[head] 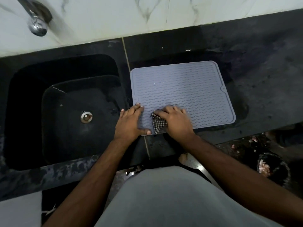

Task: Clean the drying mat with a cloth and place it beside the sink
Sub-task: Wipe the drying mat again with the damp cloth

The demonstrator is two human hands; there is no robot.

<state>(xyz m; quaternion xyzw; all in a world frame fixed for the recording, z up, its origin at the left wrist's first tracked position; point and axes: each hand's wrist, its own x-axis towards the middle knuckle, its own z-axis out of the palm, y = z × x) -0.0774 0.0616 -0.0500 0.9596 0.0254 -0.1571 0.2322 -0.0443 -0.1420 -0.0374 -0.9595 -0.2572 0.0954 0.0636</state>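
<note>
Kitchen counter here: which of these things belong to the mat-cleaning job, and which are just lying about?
Part of the job:
- grey wavy-ribbed silicone drying mat
- black-and-white checked cloth, under the right hand
- left hand, holding the mat's near corner
- black sink, beside the mat

Just there:
- chrome tap
- dark round container on the floor

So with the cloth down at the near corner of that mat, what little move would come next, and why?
Probably a stroke of the checkered cloth away from the body, up the drying mat. The right hand presses it at the near edge, droplets glint on the ridges farther up, and the left hand pins the mat's near left corner.
</note>
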